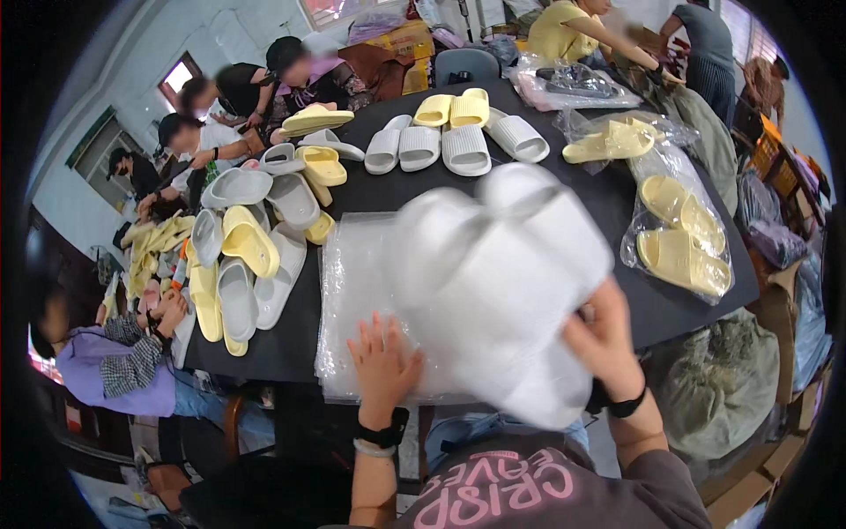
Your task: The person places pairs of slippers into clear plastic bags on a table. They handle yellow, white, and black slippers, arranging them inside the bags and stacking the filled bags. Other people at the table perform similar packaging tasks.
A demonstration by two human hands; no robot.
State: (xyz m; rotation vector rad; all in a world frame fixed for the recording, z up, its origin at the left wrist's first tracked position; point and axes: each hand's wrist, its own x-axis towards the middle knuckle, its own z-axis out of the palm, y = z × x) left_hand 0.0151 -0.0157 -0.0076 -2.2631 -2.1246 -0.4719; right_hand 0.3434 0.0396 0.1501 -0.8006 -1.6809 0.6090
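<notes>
A pair of pale grey slide slippers (529, 256), apparently in a transparent plastic bag, hangs tilted above the table and is smeared by motion. My right hand (608, 339) grips its right side, thumb and fingers closed. Beside it, my left hand (384, 360) is open, fingers spread over the lower part of a stack of flat transparent plastic bags (352, 264). The slippers cover the stack's right portion.
Grey and yellow slippers (249, 242) are heaped at the left of the black table (582, 150). Several paired slippers (458, 141) line the far side; bagged yellow slippers (683, 260) lie right. A large sack (718, 383) stands beyond the right edge. Co-workers (132, 361) sit left.
</notes>
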